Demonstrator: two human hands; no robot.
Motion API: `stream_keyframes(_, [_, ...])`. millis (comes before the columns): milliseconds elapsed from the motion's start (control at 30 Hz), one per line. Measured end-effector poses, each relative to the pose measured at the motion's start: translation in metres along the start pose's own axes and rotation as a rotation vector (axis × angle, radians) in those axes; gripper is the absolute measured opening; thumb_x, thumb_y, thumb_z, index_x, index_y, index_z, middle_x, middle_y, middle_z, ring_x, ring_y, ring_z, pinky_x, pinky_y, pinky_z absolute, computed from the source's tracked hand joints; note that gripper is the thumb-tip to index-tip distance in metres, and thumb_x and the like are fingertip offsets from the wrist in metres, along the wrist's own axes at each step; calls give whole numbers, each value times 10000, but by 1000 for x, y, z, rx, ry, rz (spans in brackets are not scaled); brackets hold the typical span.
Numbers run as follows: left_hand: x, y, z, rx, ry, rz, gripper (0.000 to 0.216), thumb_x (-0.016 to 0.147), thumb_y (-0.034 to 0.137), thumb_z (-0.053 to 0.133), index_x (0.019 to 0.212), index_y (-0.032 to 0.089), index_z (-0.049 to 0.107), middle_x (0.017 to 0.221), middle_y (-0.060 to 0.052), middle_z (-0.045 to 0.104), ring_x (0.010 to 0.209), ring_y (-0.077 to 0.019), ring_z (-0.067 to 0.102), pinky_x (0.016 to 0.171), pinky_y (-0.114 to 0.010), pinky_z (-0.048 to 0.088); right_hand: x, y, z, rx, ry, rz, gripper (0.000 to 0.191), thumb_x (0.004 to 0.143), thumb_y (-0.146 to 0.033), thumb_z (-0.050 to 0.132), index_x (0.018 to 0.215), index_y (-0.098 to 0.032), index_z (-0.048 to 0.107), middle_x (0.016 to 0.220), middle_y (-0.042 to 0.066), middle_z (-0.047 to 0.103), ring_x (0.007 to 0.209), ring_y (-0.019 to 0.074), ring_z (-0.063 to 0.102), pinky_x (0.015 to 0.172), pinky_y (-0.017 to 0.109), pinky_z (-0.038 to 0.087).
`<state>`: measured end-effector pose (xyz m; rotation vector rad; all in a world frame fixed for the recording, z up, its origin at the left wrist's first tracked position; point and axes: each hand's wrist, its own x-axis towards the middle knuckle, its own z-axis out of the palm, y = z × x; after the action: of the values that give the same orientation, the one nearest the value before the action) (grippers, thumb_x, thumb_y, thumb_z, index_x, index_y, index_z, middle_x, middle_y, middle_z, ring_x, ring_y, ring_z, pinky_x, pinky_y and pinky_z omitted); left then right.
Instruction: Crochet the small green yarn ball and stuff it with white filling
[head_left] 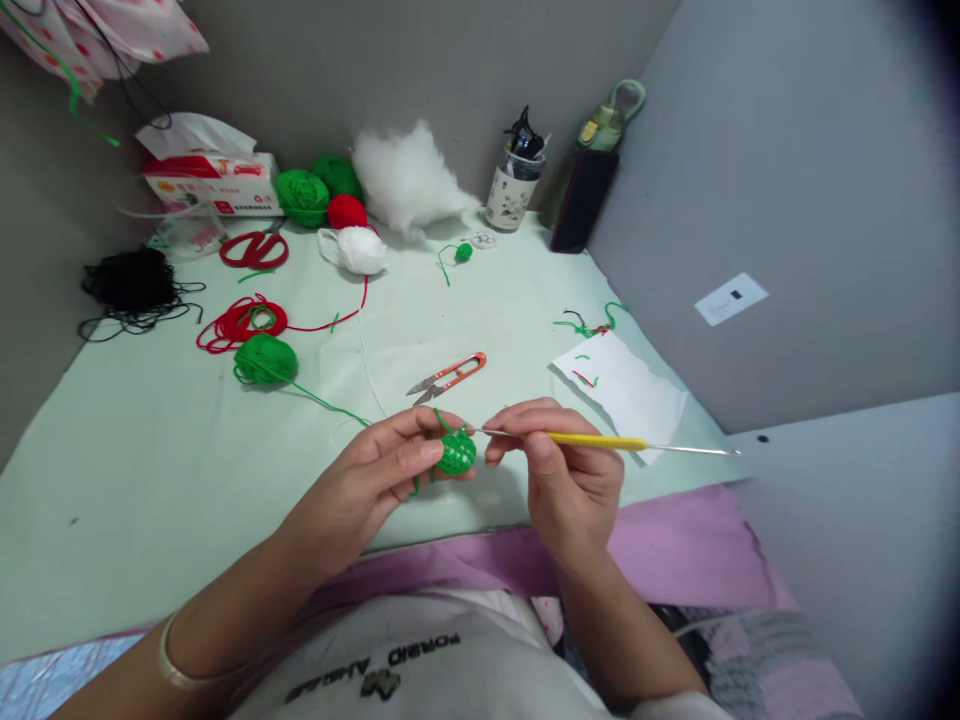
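Note:
Pinched in my left hand (390,460) is a small round green crochet piece (457,454) with white showing through its stitches. My right hand (562,460) grips a crochet hook (596,440) by its yellow handle, pen-fashion. The hook's thin metal tip meets the top edge of the green piece; whether it sits inside a stitch is too small to tell. From my left hand, green yarn runs back to a green yarn ball (265,360) on the left. Just beyond my hands lie orange thread snips (450,378), blades apart.
Red scissors (253,249), a tissue box (214,183), black yarn (135,285), a red yarn coil (244,322), a white yarn ball (360,250) and fluffy stuffing (412,180) stand toward the back. At right are white paper (622,390) with yarn scraps, a phone (585,200) and a pen cup (514,190).

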<state>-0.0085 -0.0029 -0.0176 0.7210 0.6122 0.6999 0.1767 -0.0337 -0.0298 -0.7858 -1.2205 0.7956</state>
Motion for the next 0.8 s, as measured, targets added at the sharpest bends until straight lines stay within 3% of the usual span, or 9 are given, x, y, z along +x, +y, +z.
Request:
stream_keyframes(300, [0, 0, -1, 40, -4, -3, 143, 957, 321, 693, 1059, 232, 737, 1012, -24, 757, 957, -157, 674, 896, -272, 469, 1, -2, 1, -76, -3, -42, 189, 1016, -199, 608, 1049, -231, 791, 951, 60, 737, 741, 149, 692, 623, 312, 611])
stream_keyframes(433, [0, 1, 0, 94, -30, 49, 197, 929, 312, 738, 1116, 252, 763, 1058, -24, 765, 1015, -172, 688, 953, -289, 483, 0, -2, 1, -139, -17, -51, 178, 1016, -236, 616, 1038, -251, 793, 952, 59, 758, 756, 163, 700, 626, 320, 607])
stream_keyframes(633, [3, 0, 0, 136, -56, 94, 379, 879, 227, 805, 1244, 318, 752, 1187, -16, 766, 1158, -187, 683, 1036, -300, 501, -1, 2, 5, -55, -108, -40, 203, 1008, -221, 641, 1101, -298, 804, 1061, 51, 804, 976, 203, 734, 758, 357, 623])
stream_keyframes(800, [1, 1, 2, 142, -67, 124, 425, 857, 193, 825, 1241, 360, 752, 1149, 19, 780, 1108, -148, 707, 992, -244, 526, -1, 3, 7, 11, -102, -34, 210, 1011, -222, 641, 1104, -309, 808, 1069, 44, 812, 937, 186, 730, 755, 341, 613])
